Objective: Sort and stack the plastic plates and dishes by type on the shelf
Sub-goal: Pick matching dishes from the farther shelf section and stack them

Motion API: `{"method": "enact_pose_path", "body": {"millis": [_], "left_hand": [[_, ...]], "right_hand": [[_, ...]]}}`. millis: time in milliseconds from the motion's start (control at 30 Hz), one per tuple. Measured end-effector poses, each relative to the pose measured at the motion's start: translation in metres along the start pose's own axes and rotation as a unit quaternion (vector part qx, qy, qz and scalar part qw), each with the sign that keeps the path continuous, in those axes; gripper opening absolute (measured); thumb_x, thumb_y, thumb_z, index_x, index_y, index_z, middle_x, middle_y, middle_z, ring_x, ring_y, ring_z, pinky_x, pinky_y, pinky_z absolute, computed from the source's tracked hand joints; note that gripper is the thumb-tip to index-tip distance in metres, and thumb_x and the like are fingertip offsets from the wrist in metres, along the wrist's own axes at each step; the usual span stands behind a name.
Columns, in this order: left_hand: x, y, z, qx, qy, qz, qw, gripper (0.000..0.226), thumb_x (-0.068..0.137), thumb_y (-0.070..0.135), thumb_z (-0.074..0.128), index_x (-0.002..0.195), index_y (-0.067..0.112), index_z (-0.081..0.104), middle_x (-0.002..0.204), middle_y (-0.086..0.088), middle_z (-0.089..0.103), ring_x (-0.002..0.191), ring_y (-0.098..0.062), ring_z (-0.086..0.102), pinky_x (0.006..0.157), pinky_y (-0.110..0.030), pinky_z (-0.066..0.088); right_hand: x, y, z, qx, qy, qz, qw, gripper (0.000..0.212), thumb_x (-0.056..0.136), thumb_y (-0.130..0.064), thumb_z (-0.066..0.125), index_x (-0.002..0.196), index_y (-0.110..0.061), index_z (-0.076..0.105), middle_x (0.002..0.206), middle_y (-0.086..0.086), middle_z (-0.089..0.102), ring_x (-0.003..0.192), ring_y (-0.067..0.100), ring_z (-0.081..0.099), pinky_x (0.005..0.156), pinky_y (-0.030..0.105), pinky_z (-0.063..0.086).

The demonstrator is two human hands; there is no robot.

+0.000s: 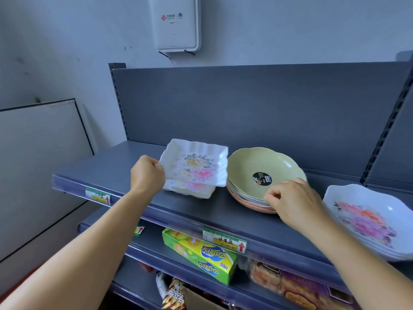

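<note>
On the grey shelf (125,166) a white square floral dish (196,162) sits tilted on top of another square floral dish (192,190). My left hand (147,173) grips the left edge of the upper square dish. To its right stands a stack of round dishes, a green one (252,166) with a black sticker on top and pink ones (250,203) below. My right hand (292,200) pinches the front right rim of the green dish. At the far right lies a white scalloped floral plate (366,218), on others like it.
The shelf's back panel (245,104) rises behind the dishes, with a slotted upright (388,121) at right. Price tags (224,240) hang on the shelf's front edge. A lower shelf holds a green and yellow box (201,253) and snack packets (290,285). A white wall box (176,23) hangs above.
</note>
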State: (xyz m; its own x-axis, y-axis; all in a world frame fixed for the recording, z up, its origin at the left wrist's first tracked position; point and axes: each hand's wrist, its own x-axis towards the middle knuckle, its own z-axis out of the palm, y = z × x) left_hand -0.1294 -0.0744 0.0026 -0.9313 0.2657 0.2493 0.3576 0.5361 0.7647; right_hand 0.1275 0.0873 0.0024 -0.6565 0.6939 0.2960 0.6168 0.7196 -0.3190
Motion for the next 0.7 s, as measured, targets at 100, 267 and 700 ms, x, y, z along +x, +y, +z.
{"method": "enact_pose_path", "body": {"millis": [100, 267, 700], "left_hand": [[0.003, -0.004, -0.003, 0.022, -0.008, 0.002, 1.0, 0.022, 0.072, -0.004, 0.029, 0.058, 0.012, 0.032, 0.06, -0.009, 0.035, 0.061, -0.02, 0.022, 0.047, -0.026, 0.02], [0.006, -0.008, -0.003, 0.073, -0.022, -0.015, 0.997, 0.03, 0.072, -0.009, 0.032, 0.055, 0.014, 0.025, 0.054, -0.003, 0.025, 0.053, -0.02, 0.015, 0.046, -0.021, 0.016], [0.005, 0.006, 0.011, 0.3, -0.039, 0.097, 0.948, 0.025, 0.095, 0.012, 0.04, 0.101, 0.003, 0.062, 0.114, -0.012, 0.054, 0.117, -0.031, 0.039, 0.071, -0.035, 0.037]], "right_hand": [[0.002, 0.0, 0.003, -0.007, -0.004, 0.003, 1.0, 0.021, 0.082, -0.015, 0.046, 0.063, -0.007, 0.051, 0.069, 0.005, 0.059, 0.083, 0.023, 0.043, 0.06, 0.033, 0.041], [0.002, 0.0, 0.006, -0.028, 0.0, -0.018, 0.999, 0.026, 0.087, -0.021, 0.046, 0.066, -0.014, 0.06, 0.07, -0.002, 0.057, 0.086, 0.023, 0.044, 0.059, 0.03, 0.035], [-0.003, 0.004, 0.009, -0.062, 0.015, -0.06, 0.996, 0.029, 0.094, -0.027, 0.043, 0.086, -0.022, 0.07, 0.093, -0.005, 0.066, 0.092, 0.019, 0.046, 0.071, 0.029, 0.043]]}}
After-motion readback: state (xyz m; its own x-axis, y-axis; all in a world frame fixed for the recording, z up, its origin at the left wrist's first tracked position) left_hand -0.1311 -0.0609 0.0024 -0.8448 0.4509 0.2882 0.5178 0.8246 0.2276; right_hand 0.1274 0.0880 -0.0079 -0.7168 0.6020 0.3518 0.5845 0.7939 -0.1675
